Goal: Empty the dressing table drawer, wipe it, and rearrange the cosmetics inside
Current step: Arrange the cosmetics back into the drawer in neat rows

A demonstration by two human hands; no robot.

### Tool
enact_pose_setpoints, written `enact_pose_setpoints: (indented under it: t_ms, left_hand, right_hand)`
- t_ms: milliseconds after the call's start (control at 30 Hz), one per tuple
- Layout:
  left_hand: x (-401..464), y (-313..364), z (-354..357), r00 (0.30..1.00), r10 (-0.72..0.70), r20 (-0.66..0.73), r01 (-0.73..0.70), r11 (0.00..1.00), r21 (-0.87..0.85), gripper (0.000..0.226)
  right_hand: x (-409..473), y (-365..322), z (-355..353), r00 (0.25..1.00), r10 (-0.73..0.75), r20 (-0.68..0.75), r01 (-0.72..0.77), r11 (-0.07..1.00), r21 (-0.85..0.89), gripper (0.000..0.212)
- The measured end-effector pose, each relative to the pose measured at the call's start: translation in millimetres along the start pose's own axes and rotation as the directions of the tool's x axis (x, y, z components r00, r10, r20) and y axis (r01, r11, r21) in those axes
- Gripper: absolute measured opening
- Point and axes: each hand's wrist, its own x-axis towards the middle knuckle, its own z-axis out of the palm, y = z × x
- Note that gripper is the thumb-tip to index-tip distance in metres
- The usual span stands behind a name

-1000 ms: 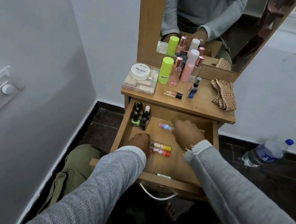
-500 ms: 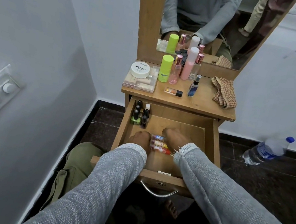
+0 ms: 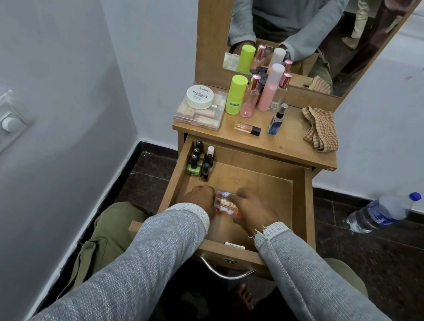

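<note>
Hands meet over a small cluster of short tubes (image 3: 226,203) lying side by side on the floor of the open wooden drawer (image 3: 306,202). The left hand (image 3: 201,198) sits at the tubes' left ends with fingers curled down onto them, and the right hand (image 3: 252,207) covers their right ends, fingers bent over the tubes; motion blur hides whether either grip truly clasps a tube or only presses on it, so I cannot tell. Both arms wear grey knitted sleeves (image 3: 164,249).

In the drawer's far left corner stands a group of small nail polish bottles (image 3: 199,161), dark-capped, one with a green body and one with a white cap. A small white flat item (image 3: 234,245) lies against the drawer's near wall.

On the wooden table (image 3: 290,147) above the drawer sit a clear plastic box of beige tubes (image 3: 200,117) with a round white jar labelled nail polish (image 3: 199,96) on top, a lime green cylinder bottle (image 3: 236,95), a pink glass bottle with a rose-gold cap (image 3: 251,97), a tall pink bottle with a white cap (image 3: 269,89), a clear bottle with a pink cap (image 3: 280,93), a small blue spray bottle (image 3: 276,122), a lying clear tube with a black cap (image 3: 247,128) and a crumpled checked brown cloth (image 3: 320,128). A plastic water bottle with a blue cap (image 3: 382,212) lies on the dark floor to the right.
</note>
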Motion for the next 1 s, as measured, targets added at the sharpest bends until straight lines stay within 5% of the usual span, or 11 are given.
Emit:
enact_pose_setpoints:
  t_ms: [600, 1000]
  left_hand:
    - [0.7, -4.3, -2.3, 0.998, -0.058, -0.020, 0.057, 0.998, -0.016, 0.031]
    - [1.4, -2.2, 7.4, 0.989, 0.124, -0.075, -0.124, 0.992, 0.002, 0.056]
  right_hand:
    - [51.7, 10.5, -4.0, 0.991, 0.079, -0.111, -0.079, 0.997, 0.008, 0.035]
    - [72.4, 9.8, -12.0, 0.990, 0.071, -0.123, -0.075, 0.997, -0.024, 0.031]
